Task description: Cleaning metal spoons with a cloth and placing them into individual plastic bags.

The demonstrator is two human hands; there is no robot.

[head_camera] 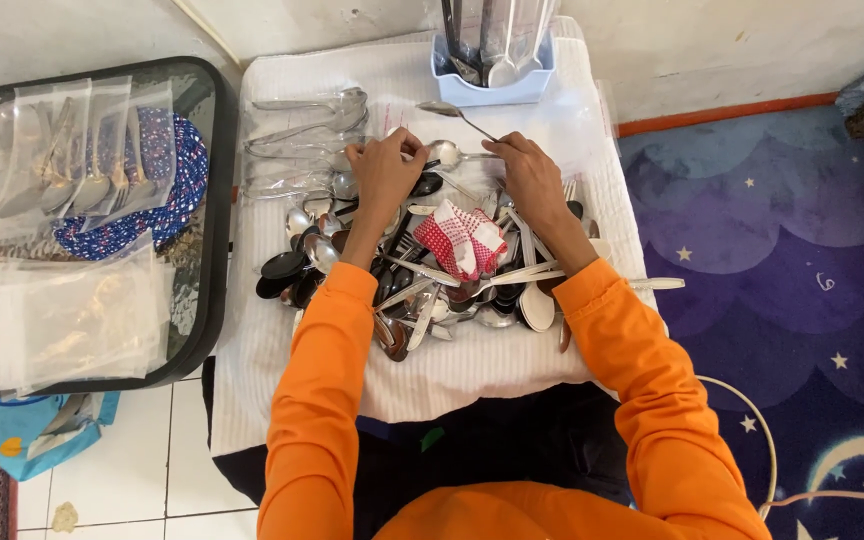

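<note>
Two hands work over one white cloth-covered surface [432, 385] that carries a loose heap of cutlery [422, 285], too tangled to count, with silver spoons and forks mixed among several black-bowled spoons. One red-and-white checked cloth [462, 240] lies bunched on the heap, just below and between the two grips. The left hand [384, 170] and the right hand [530, 175] meet over a clear plastic sleeve [422, 135] at the far edge of the heap; the sleeve is thin, glossy and hard to trace against the white cloth. The left grip is curled nearly shut, fingertips pinching the sleeve's near edge. The right grip is likewise closed down, thumb and fingers pressed around the handle of one silver spoon [452, 113], whose bowl points away to the upper left of that grip; another spoon bowl shows between the two hands. Beyond both grips stands one pale blue holder [492, 85] with several upright pieces. To the left of the left grip lie about three bagged spoons [307, 125] on the cloth. Farther left, one dark glass-topped tray [207, 300] carries about five filled bags [72, 155] on a blue braided mat [177, 190], and one stack of empty bags [57, 315].
</note>
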